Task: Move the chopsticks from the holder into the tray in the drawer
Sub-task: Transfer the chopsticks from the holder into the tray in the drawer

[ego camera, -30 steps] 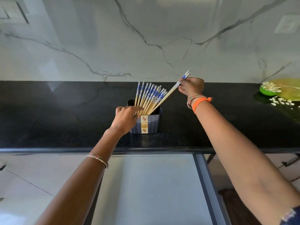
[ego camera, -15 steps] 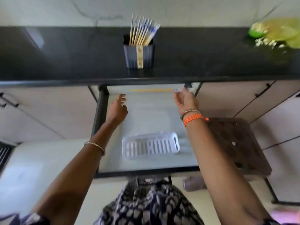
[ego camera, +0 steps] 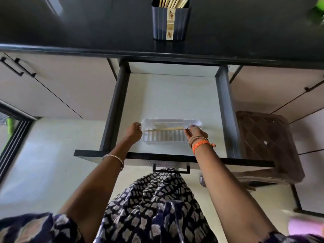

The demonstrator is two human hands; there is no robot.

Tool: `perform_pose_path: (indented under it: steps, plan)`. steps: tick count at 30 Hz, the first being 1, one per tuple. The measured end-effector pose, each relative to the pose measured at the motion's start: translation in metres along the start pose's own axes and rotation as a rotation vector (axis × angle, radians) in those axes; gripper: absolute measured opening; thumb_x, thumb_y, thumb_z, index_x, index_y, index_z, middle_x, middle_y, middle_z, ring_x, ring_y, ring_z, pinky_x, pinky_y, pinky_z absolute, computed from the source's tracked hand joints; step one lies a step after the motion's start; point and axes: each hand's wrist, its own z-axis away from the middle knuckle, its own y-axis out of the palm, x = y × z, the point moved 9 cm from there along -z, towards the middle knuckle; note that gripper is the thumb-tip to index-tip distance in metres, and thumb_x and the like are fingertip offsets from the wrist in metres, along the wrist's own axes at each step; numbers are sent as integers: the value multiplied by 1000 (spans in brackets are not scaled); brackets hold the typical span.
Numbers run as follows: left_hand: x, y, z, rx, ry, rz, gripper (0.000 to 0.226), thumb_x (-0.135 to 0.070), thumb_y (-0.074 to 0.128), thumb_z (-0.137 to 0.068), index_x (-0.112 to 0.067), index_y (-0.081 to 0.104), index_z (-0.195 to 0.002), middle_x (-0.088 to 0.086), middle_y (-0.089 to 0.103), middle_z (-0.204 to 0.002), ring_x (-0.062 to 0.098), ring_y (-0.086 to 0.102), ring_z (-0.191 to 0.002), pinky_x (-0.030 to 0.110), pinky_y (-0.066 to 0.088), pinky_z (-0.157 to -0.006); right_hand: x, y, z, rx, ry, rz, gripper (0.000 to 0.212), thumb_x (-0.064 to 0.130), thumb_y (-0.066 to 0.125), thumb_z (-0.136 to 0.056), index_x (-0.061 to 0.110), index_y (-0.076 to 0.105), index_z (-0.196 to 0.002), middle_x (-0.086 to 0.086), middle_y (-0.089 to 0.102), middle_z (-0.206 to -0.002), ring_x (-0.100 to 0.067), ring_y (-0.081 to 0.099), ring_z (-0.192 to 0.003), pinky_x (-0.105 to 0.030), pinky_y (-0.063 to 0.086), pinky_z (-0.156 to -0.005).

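Observation:
A white slotted tray [ego camera: 168,139] lies in the open drawer [ego camera: 175,95], near its front. My right hand [ego camera: 193,133] pinches the blue-patterned end of wooden chopsticks [ego camera: 164,128] that lie lengthwise over the tray, tips pointing left. My left hand [ego camera: 134,131] grips the tray's left end. The dark blue holder [ego camera: 171,23] stands on the black counter [ego camera: 87,27] above the drawer, with several chopsticks [ego camera: 172,1] still standing in it, their tops cut off by the frame.
A brown latticed stool [ego camera: 266,146] stands right of the drawer. Closed cabinet doors with black handles [ego camera: 52,88] flank the drawer. A green object [ego camera: 318,13] blurs at the counter's far right. The drawer's black front edge [ego camera: 175,158] is close to my body.
My right hand has come down from the drawer's back to the tray with the chopsticks. My left hand has moved onto the tray's left end. The view has tilted further down.

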Motion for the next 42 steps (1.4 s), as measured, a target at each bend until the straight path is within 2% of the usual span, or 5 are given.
perform_pose_path:
  steps: [13, 20, 29, 38, 42]
  plan:
    - [1, 10, 4, 104, -40, 164, 16, -6, 42, -94, -4, 51, -80, 3, 39, -61, 12, 32, -55, 25, 25, -51, -11, 22, -11, 24, 67, -76, 42, -1, 40, -98, 1, 37, -140, -20, 51, -136, -33, 51, -128, -27, 56, -78]
    - [0, 10, 6, 120, -69, 255, 22, 1, 40, -92, 5, 58, -103, 18, 56, -87, 23, 49, -77, 26, 38, -64, -13, 20, -22, -30, 8, -1, 72, -14, 40, -89, 20, 25, -150, -19, 57, -128, -18, 58, -78, -31, 53, -85]
    - [-57, -39, -5, -79, 70, 285, 47, 7, 42, -84, 0, 45, -130, 20, 49, -137, 32, 46, -128, 34, 37, -105, 33, 48, 5, 146, 2, 156, 15, -10, 41, -86, -1, 51, -79, -12, 46, -75, -17, 43, -62, -25, 54, -62]
    - [-298, -166, -46, -316, 647, 242, 39, -3, 45, -91, -11, 50, -128, 8, 58, -129, 6, 58, -102, 0, 41, -83, 285, 208, 70, 322, -816, 413, 21, -1, 58, -86, -2, 70, -103, -17, 70, -89, -21, 67, -77, -30, 58, -76]
    - [-357, -191, -82, -345, 743, 117, 42, -9, 49, -91, -14, 47, -133, 8, 56, -133, 20, 55, -120, 30, 47, -101, 357, 278, 62, 208, -1072, 627, 17, 14, 60, -87, 3, 73, -81, -9, 69, -81, -18, 63, -79, -29, 51, -78]
